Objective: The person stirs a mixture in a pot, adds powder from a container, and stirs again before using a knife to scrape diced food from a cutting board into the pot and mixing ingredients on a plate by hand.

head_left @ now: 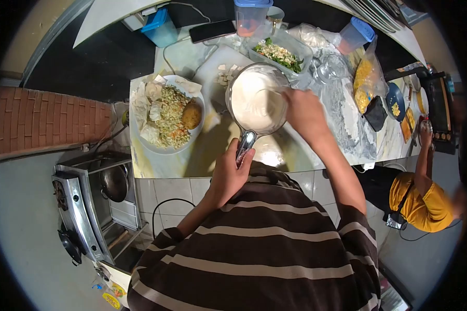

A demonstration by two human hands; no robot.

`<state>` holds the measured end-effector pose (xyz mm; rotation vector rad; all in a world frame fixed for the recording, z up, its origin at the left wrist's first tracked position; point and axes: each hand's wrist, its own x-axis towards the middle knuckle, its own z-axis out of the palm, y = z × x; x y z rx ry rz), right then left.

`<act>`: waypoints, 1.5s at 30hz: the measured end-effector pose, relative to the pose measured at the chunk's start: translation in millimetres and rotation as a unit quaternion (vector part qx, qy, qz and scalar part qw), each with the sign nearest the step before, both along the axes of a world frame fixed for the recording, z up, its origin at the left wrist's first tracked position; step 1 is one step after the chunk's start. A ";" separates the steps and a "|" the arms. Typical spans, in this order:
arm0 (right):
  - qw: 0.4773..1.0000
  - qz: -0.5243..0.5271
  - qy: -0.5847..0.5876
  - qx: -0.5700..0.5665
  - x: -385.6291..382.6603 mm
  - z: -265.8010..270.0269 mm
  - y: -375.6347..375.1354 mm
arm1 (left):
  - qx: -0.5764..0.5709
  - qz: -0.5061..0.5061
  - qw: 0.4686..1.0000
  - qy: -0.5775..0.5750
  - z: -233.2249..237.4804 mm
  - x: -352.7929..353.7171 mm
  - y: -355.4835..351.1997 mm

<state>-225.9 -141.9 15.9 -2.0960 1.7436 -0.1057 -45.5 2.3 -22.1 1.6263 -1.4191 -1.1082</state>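
A metal pan (257,98) holding a creamy white mixture is tilted over the marble counter. Its handle is gripped in my left hand (232,168), fingers wrapped around it. At the pan's right rim is my right hand (303,111), its fingers closed; what they hold, if anything, is hidden. To the left sits a white plate (166,150) with chopped vegetables (171,116), pale wrappers and a round brown item (191,115). Behind the pan are small pale pieces (227,75) on a white board and a clear container (280,52) of greens and white bits.
A phone (213,31), lidded tubs (158,28), a glass bowl (332,68), a bag of yellow food (365,75) and a blue pan (395,102) stand along the counter. A person in a yellow shirt (425,202) is at the right. A stove (78,207) stands lower left.
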 end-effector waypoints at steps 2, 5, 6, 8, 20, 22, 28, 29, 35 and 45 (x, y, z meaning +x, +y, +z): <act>0.999 0.036 0.018 0.008 -3.7 9.8 33.9 | -0.004 0.013 0.999 -0.030 -3.7 1.6 -0.7; 0.993 0.102 0.019 0.049 -4.3 1.2 31.1 | 0.000 -0.020 0.999 -0.029 -6.9 -3.2 -1.9; 0.997 0.075 -0.002 0.005 -0.5 1.8 15.7 | 0.017 -0.018 1.000 0.014 -11.2 -1.5 -2.6; 0.997 0.027 0.053 -0.055 -2.6 7.1 3.7 | 0.019 -0.024 1.000 0.003 -10.6 3.0 0.0; 0.971 0.065 0.175 -0.147 -18.3 26.9 46.1 | 0.019 -0.049 0.997 0.050 -5.8 12.7 -4.0; 0.957 0.112 0.168 -0.207 -18.4 30.6 49.6 | 0.017 -0.058 0.998 0.034 1.3 12.9 -1.5; 0.949 0.207 0.126 -0.203 -15.9 16.6 52.2 | 0.038 -0.057 0.997 0.031 8.4 6.6 4.1; 0.952 0.207 0.126 -0.188 -15.2 17.5 53.4 | 0.026 -0.056 0.998 0.031 10.0 5.5 5.1; 0.955 0.206 0.120 -0.175 -16.3 16.0 54.5 | 0.052 -0.073 0.996 0.017 13.7 4.2 8.1; 0.961 0.204 0.051 -0.180 -18.3 20.4 48.6 | 0.026 -0.066 0.997 0.023 13.2 0.2 8.7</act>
